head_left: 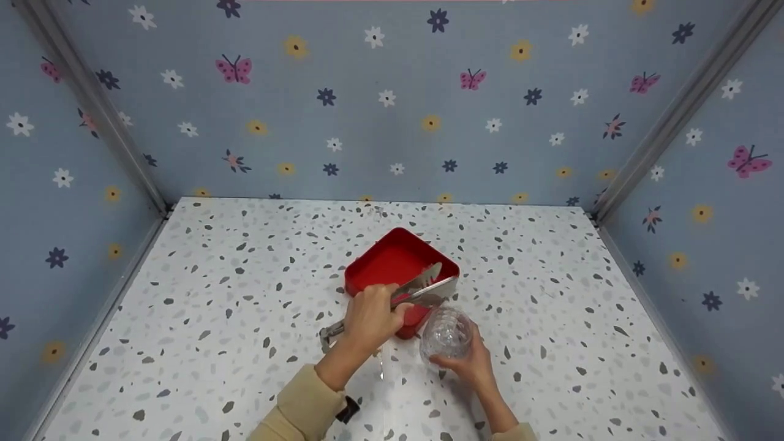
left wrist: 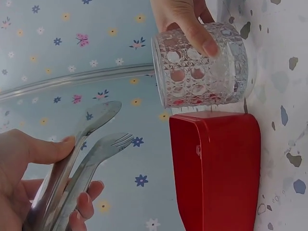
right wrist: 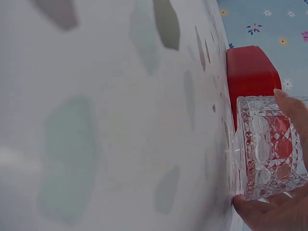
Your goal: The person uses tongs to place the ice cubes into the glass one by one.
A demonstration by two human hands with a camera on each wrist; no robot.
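My left hand point(head_left: 370, 318) grips metal serving tongs point(left wrist: 72, 168) around their arms. One tong tip is spoon-shaped and the other has fork tines; they stand apart, over a red open box point(head_left: 392, 254) in the head view. A clear cut-glass tumbler point(head_left: 446, 334) is held by my right hand point(head_left: 471, 361), with thumb and fingers on opposite sides of its wall. The tumbler stands beside the box's near right corner, its base point(right wrist: 236, 163) at or just above the tabletop. No contents show in the tumbler. The tongs partly hide the inside of the box.
Beneath everything lies a white speckled tabletop point(head_left: 245, 306). Blue panels with flowers and butterflies point(head_left: 380, 122) enclose the back and both sides, with grey metal posts point(head_left: 674, 110) at the corners. A small black piece point(head_left: 348, 410) sits by the left sleeve point(head_left: 309, 401).
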